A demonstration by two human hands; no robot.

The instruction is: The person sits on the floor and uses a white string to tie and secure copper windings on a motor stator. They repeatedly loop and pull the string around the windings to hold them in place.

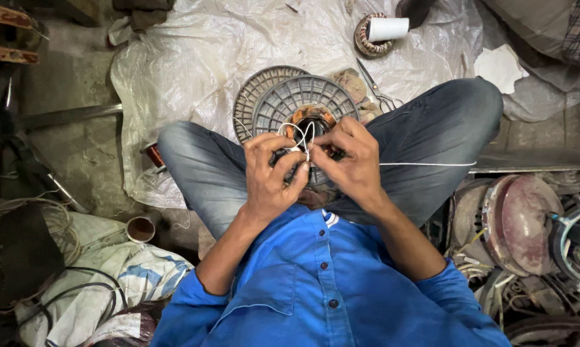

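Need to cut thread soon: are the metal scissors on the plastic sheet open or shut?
Open: the metal scissors lie with blades slightly apart on the white plastic sheet.

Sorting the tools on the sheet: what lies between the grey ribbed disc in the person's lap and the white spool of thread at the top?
In the head view, scissors lie on the plastic sheet between the grey disc and the white spool.

Posture: seated cross-legged, knees out at ten and two o'clock.
Arms: both forearms bare, blue sleeves pushed to the elbows, rising toward twelve o'clock and meeting at centre.
Left hand point(268, 172): fingers curled in, thumb and forefinger pinched together.
Right hand point(350, 162): fingers bent, tips pinched just beside the left hand's, knuckles up.
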